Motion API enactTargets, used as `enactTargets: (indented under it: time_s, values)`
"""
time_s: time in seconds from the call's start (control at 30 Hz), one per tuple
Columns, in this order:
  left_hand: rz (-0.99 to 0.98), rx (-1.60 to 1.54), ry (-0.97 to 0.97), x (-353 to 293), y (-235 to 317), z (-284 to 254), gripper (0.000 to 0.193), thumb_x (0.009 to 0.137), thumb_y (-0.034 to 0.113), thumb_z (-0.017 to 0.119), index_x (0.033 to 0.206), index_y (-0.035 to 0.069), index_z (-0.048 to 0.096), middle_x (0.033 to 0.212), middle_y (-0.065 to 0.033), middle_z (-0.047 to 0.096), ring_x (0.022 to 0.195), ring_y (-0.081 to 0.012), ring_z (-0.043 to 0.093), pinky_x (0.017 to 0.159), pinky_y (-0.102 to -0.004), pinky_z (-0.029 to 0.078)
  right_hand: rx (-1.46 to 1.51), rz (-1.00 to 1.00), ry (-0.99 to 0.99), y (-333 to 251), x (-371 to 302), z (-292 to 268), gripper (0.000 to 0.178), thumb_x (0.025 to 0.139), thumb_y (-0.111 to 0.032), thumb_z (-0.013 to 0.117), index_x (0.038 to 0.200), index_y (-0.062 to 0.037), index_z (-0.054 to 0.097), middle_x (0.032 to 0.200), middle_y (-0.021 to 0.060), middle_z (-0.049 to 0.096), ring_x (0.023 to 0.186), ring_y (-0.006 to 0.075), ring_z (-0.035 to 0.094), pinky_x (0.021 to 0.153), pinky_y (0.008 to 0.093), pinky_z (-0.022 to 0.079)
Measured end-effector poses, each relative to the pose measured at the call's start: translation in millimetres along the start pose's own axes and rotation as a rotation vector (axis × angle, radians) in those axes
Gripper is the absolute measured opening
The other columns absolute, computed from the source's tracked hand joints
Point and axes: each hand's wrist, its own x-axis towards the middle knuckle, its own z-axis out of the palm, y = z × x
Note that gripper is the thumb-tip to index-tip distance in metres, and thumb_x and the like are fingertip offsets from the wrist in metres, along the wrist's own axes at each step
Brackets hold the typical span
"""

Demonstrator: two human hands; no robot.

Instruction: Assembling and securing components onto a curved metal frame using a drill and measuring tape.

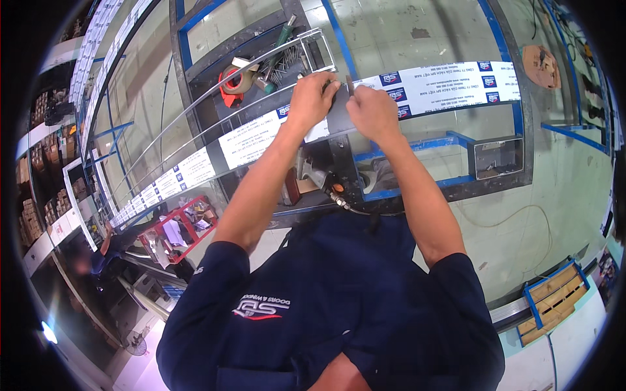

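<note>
A long dark grey metal profile (338, 119) lies across the workbench in front of me, mostly covered in white printed protective film (450, 88). Its grey face is bare between my hands. My left hand (312, 99) rests at the profile's far edge with fingers bent together; whatever they pinch is hidden. Just to its right, my right hand (374, 112) is closed around a thin, dark, flat tool (350, 85), whose tip points away from me. I cannot make out the tool's exact kind.
Beyond my left hand, a tray holds tape rolls (238, 81), a green-bodied tool (285, 31) and loose screws (287, 60). Long thin metal strips (189, 107) run leftward. An air hose fitting (340, 188) sits below the profile. A red cart (179, 228) and another person (101, 257) are left.
</note>
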Motion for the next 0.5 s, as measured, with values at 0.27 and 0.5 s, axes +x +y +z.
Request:
enactTargets:
  time_s: [0.27,0.5]
  values:
    - [0.072,0.315,-0.194,15,11,-16,0.018,0.094,0.023,0.07,0.097,0.008,0.079,0.096,-0.0123,0.074,0.089,-0.0381,0.071,0.076,-0.0483,0.056,1.022,0.404,-0.056,-9,-26,0,0.019,0.103,-0.014,0.059,0.099,0.0027,0.067,0.07,0.013,0.071,0.049,0.0145,0.063,0.044,0.0264,0.046]
    - [0.112,0.387,-0.396,31,9,-33,0.017,0.094,0.014,0.065,0.095,0.0,0.074,0.094,-0.021,0.071,0.092,-0.043,0.069,0.081,-0.0508,0.054,0.712,0.353,0.052,-15,-12,9,0.024,0.093,-0.011,0.061,0.077,0.0058,0.07,0.057,0.0125,0.068,0.051,0.0186,0.066,0.055,0.0352,0.052]
